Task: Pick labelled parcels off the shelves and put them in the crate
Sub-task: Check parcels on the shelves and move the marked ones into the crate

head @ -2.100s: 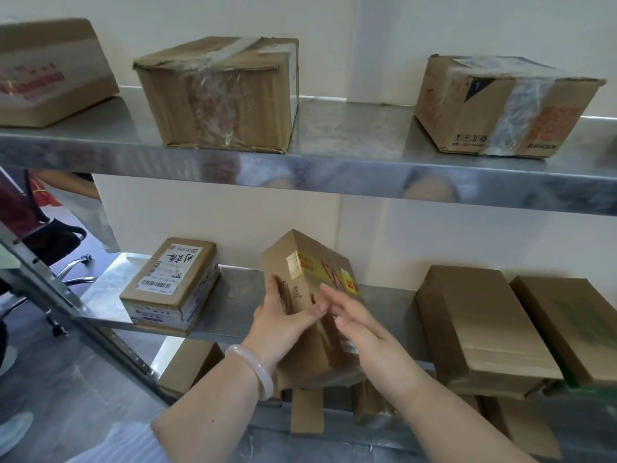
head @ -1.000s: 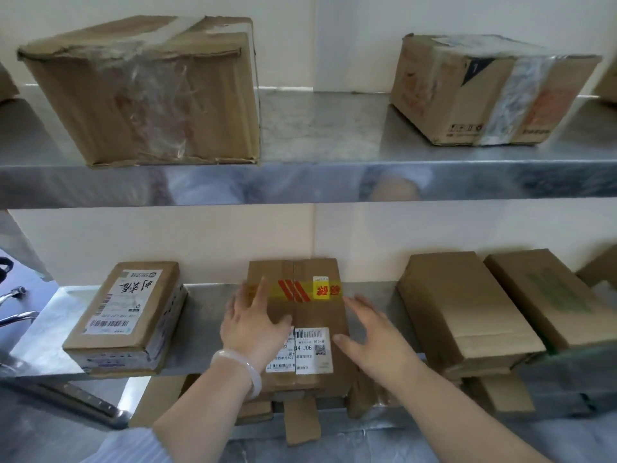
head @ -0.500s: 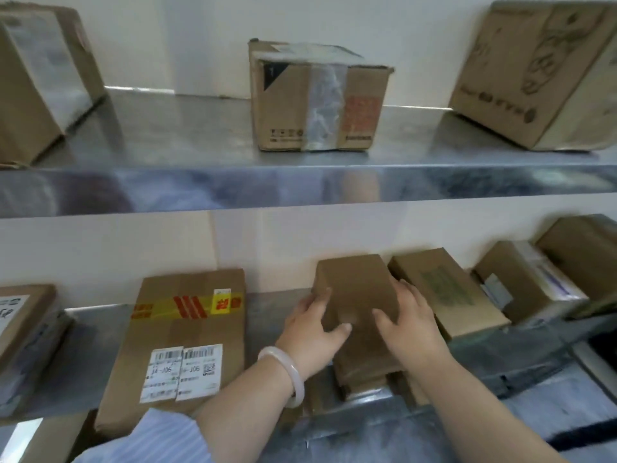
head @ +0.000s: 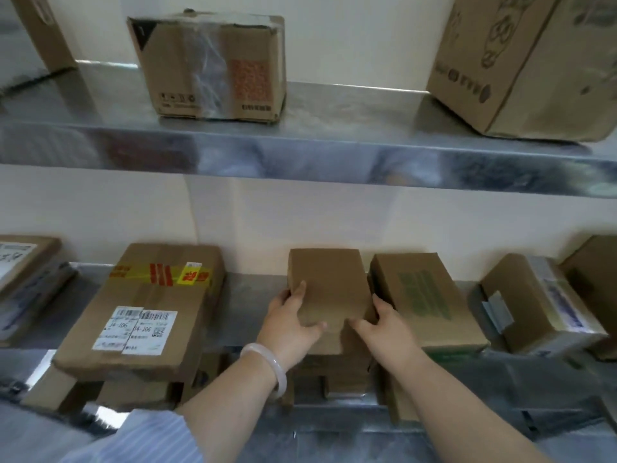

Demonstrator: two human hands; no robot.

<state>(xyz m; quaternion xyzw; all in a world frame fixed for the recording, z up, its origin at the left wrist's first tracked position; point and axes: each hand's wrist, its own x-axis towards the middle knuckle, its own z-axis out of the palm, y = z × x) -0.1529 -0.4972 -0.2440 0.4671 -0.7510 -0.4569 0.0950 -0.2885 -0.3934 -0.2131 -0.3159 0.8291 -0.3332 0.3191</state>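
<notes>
The plain brown parcel (head: 329,289) is clasped on the lower shelf (head: 253,295), the left hand (head: 290,324) curled round one side, the right hand (head: 384,324) round the other, a green-printed box (head: 424,302) just beyond those fingers. It is best tilted up evenly so a label can be checked

Plain brown parcel (head: 329,289) lies flat on lower shelf (head: 253,295).

Upper steel shelf (head: 334,155): clear-taped carton (head: 213,65) mid, big printed carton (head: 521,65) right, another carton (head: 43,31) at left edge. Lower steel shelf (head: 253,295), left to right: white-labelled parcel (head: 23,272) at edge, flat parcel (head: 147,312) with yellow-red tape and barcode labels, plain brown box (head: 327,289), green-printed box (head: 424,299) just beside it, taped box (head: 534,305).
</notes>
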